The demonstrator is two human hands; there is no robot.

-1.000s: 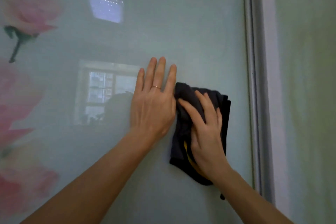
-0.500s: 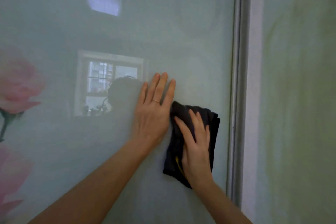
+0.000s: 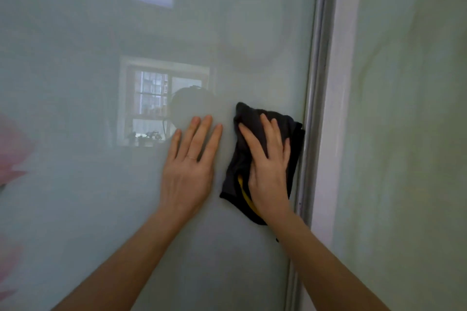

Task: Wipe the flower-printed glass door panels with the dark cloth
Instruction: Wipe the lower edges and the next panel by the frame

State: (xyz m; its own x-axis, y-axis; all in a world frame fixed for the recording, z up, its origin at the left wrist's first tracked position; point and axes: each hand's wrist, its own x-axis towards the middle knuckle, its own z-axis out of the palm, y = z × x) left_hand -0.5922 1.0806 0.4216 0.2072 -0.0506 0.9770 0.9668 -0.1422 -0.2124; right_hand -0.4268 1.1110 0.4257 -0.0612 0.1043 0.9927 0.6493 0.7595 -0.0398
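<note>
In the head view, the left hand lies flat on the glass door panel with straight fingers, holding nothing. The right hand presses the dark cloth against the same panel with fingers spread and almost straight, in the middle right of the frame. The right edge of the cloth touches the metal frame. A pink flower print shows at the left edge.

Half a second ago the cloth touched the left hand. Now the cloth is further right and a gap separates the hands.
</note>
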